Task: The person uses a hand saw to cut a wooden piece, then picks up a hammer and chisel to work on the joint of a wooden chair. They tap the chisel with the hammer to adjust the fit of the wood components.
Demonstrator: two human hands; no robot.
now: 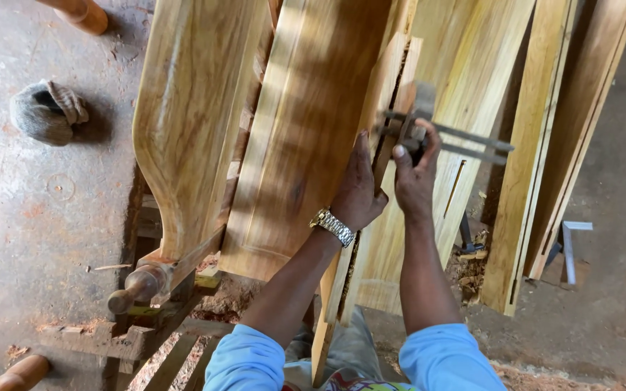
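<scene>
Two bare hands work at a stack of pale wooden panels leaning side by side. Left hand, with a metal wristwatch on the wrist, lies flat and open against the edge of a raised-panel board, fingers stretched upward; it grasps nothing, only presses. Right hand has its grip closed around the wooden block of a marking gauge, thumb and fingers wrapped on it; the gauge's two metal bars stick out to the right across a neighbouring board. How the gauge's head meets the narrow upright board edge is hard to make out, as the fingers cover it.

Panel tops are cut off by the upper edge of view. A curved wooden piece stands at left, its lower end behind a turned wooden handle. Sawdust and chips lie below, partly hidden by the light blue sleeves. A grey cloth bundle sits on the concrete floor. A metal square lies at right, half hidden by the boards.
</scene>
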